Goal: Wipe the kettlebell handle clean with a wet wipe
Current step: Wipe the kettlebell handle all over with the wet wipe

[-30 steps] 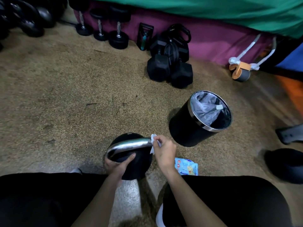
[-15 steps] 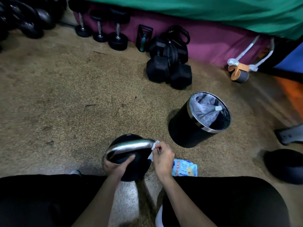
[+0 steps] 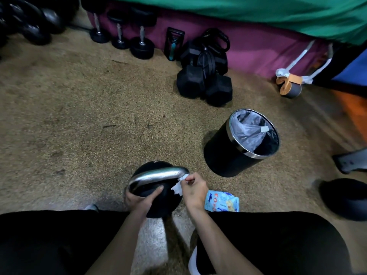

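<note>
A black kettlebell [image 3: 153,167] with a shiny steel handle [image 3: 156,176] stands on the floor between my knees. My left hand [image 3: 140,200] grips the ball at its near left side, thumb lying across the top under the handle. My right hand [image 3: 195,192] pinches a white wet wipe [image 3: 179,184] and holds it against the right end of the handle, where the handle bends down to the ball. Part of the wipe hangs below my fingers.
A blue wet-wipe pack [image 3: 222,201] lies on the floor just right of my right hand. A black bin [image 3: 228,155] with a steel rim and plastic liner stands to the right. Hex dumbbells [image 3: 204,84] and round dumbbells [image 3: 142,46] line the purple wall mat.
My right hand with the wipe has slid a little down and round the right end of the handle. The left hand keeps its hold on the ball.
</note>
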